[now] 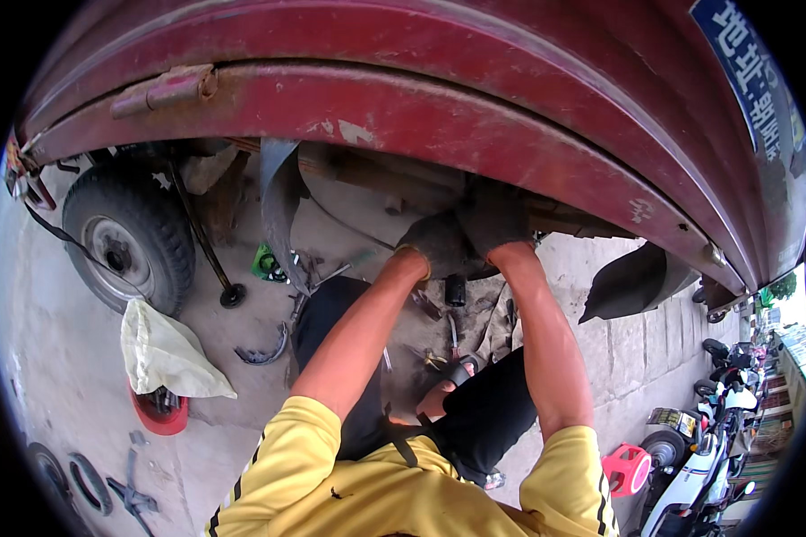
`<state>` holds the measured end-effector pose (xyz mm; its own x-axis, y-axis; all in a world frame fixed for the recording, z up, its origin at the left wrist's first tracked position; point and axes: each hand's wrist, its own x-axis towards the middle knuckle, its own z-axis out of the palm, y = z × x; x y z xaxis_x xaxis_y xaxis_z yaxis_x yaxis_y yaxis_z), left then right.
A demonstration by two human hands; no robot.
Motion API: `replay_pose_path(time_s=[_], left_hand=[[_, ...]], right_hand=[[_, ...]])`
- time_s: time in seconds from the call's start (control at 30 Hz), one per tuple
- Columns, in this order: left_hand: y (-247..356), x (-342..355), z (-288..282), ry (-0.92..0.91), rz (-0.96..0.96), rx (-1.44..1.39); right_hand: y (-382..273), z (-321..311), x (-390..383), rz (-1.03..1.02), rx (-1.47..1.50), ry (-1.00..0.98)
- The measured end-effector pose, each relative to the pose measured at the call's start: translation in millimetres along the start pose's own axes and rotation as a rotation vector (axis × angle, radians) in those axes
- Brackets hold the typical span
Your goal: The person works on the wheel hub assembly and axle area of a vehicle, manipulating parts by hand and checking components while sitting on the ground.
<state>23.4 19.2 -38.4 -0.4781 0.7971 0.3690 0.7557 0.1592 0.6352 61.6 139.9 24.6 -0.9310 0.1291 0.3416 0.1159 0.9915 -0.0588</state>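
Both my arms reach forward under the edge of a red metal vehicle body (pixel 403 103). My left hand (pixel 434 242), in a dark glove, is at a dark part below the body. Close against it on the right is my right hand (pixel 493 219), gloved the same way and partly in the body's shadow. The fingers of both blend into the dark, so what they touch or hold is hidden. Just below the gloves shows a black cylindrical piece (pixel 455 290). A thin cable (pixel 345 224) curves toward my left glove from the left.
To the left stand a wheel (pixel 121 242) and a black rod (pixel 197 219). A pale sack (pixel 166 353) lies over a red basin (pixel 159 413). A curved brake shoe (pixel 264 349) and loose tools lie near my legs. Dark flaps hang from the body; motorcycles (pixel 716 447) stand at right.
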Motion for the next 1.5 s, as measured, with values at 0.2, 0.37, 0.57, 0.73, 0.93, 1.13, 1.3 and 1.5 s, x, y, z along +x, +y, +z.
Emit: replay_pose_path(time_s=[0.2,0.37,0.57,0.73,0.93,1.13,1.3,1.5], left_hand=[[11,1,-13,-0.097,-0.124,-0.040],[10,1,-16,-0.152,-0.150,-0.021],[9,1,-12,-0.181,-0.182,0.056],[16,3,-13,-0.153,-0.173,0.030],[9,2,-15,-0.149,-0.136,0.087],[19,9,-23,-0.247,-0.208,0.097],[20,11,-31,-0.317,-0.194,0.119],[14,14,-23,-0.296,-0.145,0.151]], right_hand=[[69,-18,-33,-0.063,-0.123,-0.016],[108,5,-55,-0.008,-0.029,-0.074],[130,38,-71,0.066,0.055,-0.105],[148,73,-83,0.480,0.974,-0.033],[126,38,-65,0.901,1.423,-0.183],[135,40,-67,0.947,1.373,-0.257],[132,33,-59,0.914,1.273,-0.358],[170,68,-63,0.195,0.556,-0.313]])
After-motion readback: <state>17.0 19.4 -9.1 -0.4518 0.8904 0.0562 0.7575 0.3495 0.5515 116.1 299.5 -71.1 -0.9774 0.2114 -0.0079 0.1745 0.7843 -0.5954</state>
